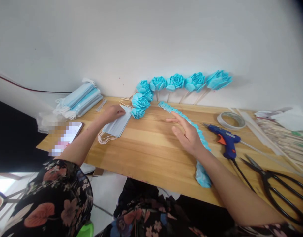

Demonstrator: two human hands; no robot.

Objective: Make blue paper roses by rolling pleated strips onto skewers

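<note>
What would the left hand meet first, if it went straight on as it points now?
The left hand would probably meet the bunched blue flowers just past the masks; how high it is above the table is hard to tell.

You wear a black floral top (151, 222). Your left sleeve (67, 191) looks loose and wide, ending around the elbow, with large coral leaf shapes, a pale beige leaf, coral flowers and small whitish blossoms. Your right sleeve (263, 229) shows only as a dark patterned strip. Across your front, the print adds a blue flower and small pinkish ones. Both forearms are bare, as are your left hand (113, 113) and right hand (188, 135). Plain black cloth (138, 191) covers your lap.
</note>
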